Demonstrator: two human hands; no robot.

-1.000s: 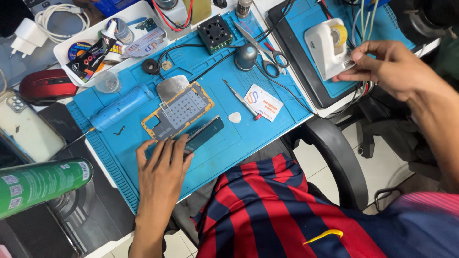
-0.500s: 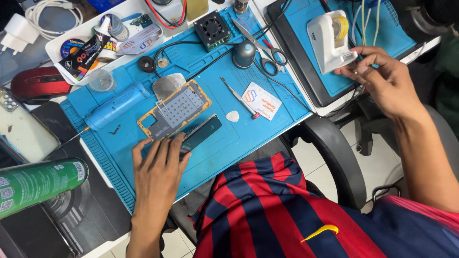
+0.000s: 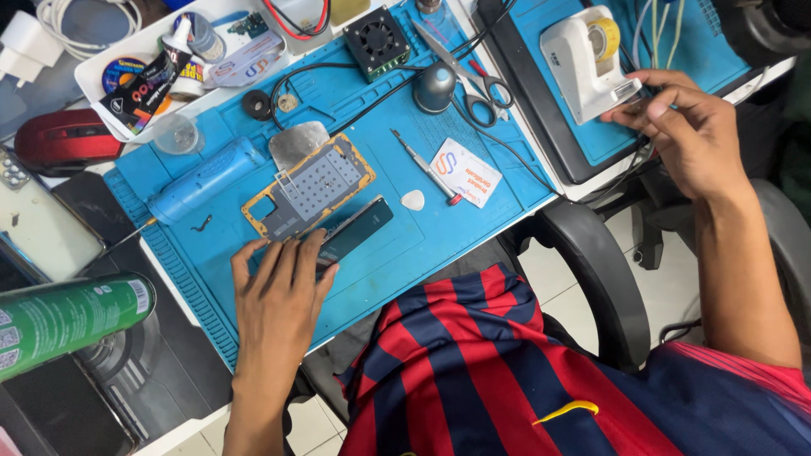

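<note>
Here, on the blue mat [image 3: 473,228]:
Left hand [image 3: 283,291]: lying flat, fingers spread, pressing on the dark phone [image 3: 355,235] beside the gold-rimmed frame [image 3: 308,186].
Right hand [image 3: 688,135]: pinching tape at the white tape dispenser [image 3: 587,59].
Tweezers [image 3: 427,165]: lying near a card [image 3: 465,171].

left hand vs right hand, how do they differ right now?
The left hand lies flat, palm down, on the dark phone on the blue mat; the right hand is raised at the white tape dispenser, off to the side. The left hand's fingers are spread straight; the right hand's fingers curl in a pinch. What the right hand pinches is too small to tell. Both are bare.
</note>
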